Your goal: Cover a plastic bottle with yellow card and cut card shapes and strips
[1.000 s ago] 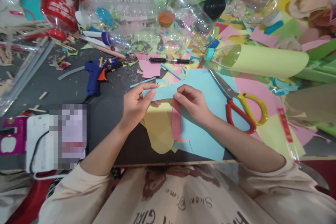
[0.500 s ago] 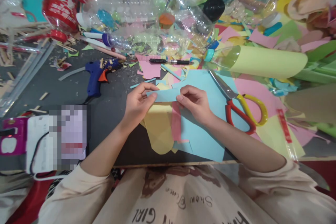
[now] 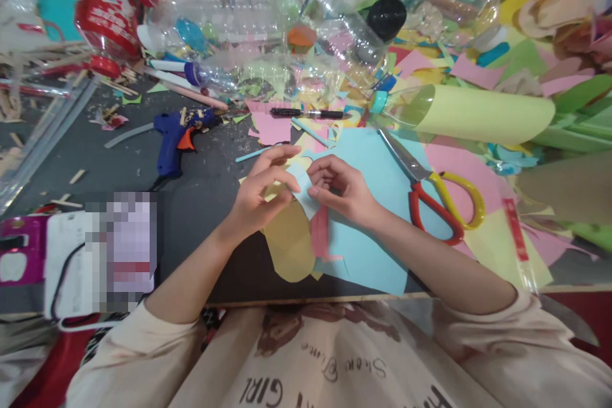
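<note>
My left hand [image 3: 261, 194] and my right hand [image 3: 342, 188] meet over the middle of the table, both pinching a small light-blue paper piece [image 3: 302, 188] that is bent between them. Under the hands lie a large light-blue sheet [image 3: 373, 236], a yellow cut-out [image 3: 289, 245] and a pink strip [image 3: 319, 233]. Red-and-yellow scissors [image 3: 437, 194] rest on the blue sheet just right of my right hand.
A blue glue gun [image 3: 176, 134] lies on the dark table [image 3: 205, 197] at the left, and a black pen [image 3: 308, 113] lies beyond the hands. Clear plastic bottles [image 3: 268, 76], a pale green paper roll [image 3: 482, 116] and paper scraps crowd the back and right. A white device [image 3: 67, 255] sits front left.
The blue strip was held stretched flat between both hands. The hands have moved closer together and the strip is now bent into a shorter, folded piece.
</note>
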### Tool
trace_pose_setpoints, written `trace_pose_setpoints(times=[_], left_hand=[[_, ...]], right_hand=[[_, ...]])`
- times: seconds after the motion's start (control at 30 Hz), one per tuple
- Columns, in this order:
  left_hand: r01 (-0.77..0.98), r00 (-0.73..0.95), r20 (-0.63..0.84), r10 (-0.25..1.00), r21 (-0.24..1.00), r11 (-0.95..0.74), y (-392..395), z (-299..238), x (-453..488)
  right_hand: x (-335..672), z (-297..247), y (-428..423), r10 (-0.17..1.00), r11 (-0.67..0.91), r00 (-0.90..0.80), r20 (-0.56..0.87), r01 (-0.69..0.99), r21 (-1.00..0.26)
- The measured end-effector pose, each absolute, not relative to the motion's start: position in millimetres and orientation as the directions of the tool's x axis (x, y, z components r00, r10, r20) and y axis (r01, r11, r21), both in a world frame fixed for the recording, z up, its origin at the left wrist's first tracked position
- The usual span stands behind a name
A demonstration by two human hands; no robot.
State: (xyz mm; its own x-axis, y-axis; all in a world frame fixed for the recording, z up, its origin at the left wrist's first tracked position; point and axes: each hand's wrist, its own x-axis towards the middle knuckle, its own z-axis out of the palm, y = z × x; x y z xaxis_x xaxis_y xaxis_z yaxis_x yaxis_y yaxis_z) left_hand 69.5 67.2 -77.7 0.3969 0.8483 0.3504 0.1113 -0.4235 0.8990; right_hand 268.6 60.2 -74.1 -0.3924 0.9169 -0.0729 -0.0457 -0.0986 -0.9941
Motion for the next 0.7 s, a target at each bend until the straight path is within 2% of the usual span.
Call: trace_pose_setpoints(times=[0.13, 0.23, 0.33, 0.4, 0.5, 0.7], left_hand=[[0.065, 0.378, 0.244, 0.893, 0.955, -0.289, 64.7, -86.3, 72.0], [-0.047, 0.385, 0.043, 0.922, 0.999, -0.026, 61.5, -84.5, 74.8], [-0.05, 0.468, -0.179, 0.865, 0.972, 0.228, 59.7, -74.3, 77.4], [-0.021, 0.497, -0.273, 0.824, 0.945, 0.326, 59.6, -67.1, 79.5], [-0.007, 0.503, -0.344, 0.793, 0.916, 0.402, 60.4, -61.0, 82.8], [-0.036, 0.519, -0.372, 0.769, 0.89, 0.455, 61.4, -55.4, 83.7]], right_hand=[[269.1, -75.5, 61.5, 0.897, -0.135, -0.431, -0.099, -0.054, -0.989], [268.4, -79.2, 62.5, 0.925, -0.167, -0.363, -0.111, -0.127, -0.978], [266.9, -81.1, 62.5, 0.937, -0.215, -0.321, -0.138, -0.218, -0.952], [265.7, -79.8, 61.9, 0.932, -0.237, -0.331, -0.147, -0.251, -0.939], [264.6, -75.5, 61.1, 0.927, -0.239, -0.346, -0.146, -0.245, -0.94], [266.2, -71.9, 61.7, 0.949, -0.187, -0.291, -0.124, -0.201, -0.962]])
